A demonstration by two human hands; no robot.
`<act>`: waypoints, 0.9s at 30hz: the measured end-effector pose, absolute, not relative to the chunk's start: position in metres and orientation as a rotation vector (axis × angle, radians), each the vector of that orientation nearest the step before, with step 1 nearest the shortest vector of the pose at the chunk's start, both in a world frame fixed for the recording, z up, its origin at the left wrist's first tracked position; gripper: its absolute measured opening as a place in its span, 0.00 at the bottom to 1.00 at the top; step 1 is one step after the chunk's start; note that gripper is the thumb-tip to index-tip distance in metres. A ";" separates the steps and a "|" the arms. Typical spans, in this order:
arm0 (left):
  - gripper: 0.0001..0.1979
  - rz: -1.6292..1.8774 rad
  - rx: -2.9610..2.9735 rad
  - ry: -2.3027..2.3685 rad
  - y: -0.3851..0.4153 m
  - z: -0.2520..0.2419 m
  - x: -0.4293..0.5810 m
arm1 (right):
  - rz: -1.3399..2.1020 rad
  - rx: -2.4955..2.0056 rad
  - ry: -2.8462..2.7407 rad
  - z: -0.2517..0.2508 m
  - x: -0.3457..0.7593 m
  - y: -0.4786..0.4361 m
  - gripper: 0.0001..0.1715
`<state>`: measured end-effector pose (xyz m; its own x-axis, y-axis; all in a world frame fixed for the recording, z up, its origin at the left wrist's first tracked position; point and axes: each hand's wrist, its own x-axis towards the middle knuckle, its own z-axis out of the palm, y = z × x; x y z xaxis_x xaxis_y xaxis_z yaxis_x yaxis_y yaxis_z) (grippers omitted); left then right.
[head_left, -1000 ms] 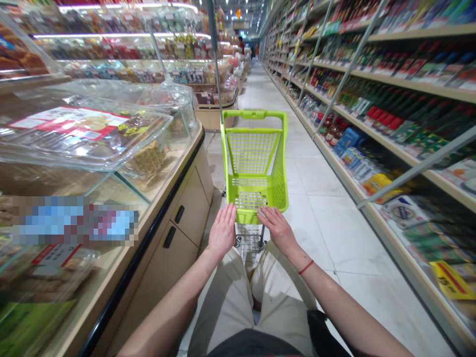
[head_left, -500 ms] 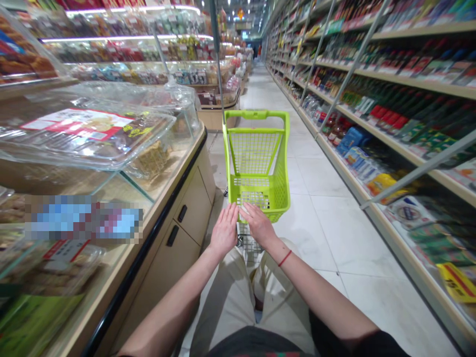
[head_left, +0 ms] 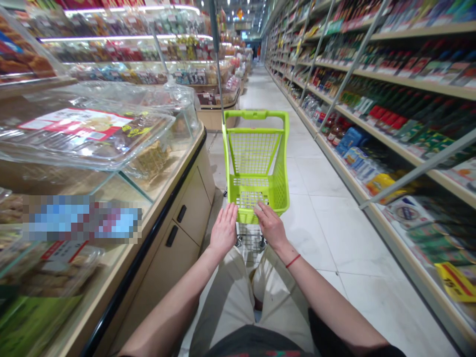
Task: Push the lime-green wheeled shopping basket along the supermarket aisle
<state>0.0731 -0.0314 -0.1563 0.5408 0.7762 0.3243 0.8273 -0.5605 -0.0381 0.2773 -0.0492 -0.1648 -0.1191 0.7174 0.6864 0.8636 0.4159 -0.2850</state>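
Pale tiled floor (head_left: 314, 218) beside long shelving (head_left: 409, 84), probably ceiling lights (head_left: 228, 11) beyond.

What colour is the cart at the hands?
Lime green: the cart shows best in the head view.

Your cart (head_left: 253, 175) stands before you on the floor (head_left: 316, 223), between the table (head_left: 156, 282) on your left and the shelves (head_left: 409, 85) on your right; packages (head_left: 92, 131) lie on the table.

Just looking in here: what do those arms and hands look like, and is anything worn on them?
They're a person's, with no gloves on the left hand or right hand. A thin red cord circles the right wrist. A bit of black sleeve shows by the right elbow. No cables are visible.
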 end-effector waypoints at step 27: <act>0.43 -0.470 -2.573 -1.369 -0.033 -0.159 0.077 | -0.232 -1.385 -1.920 -0.176 0.286 -0.060 0.41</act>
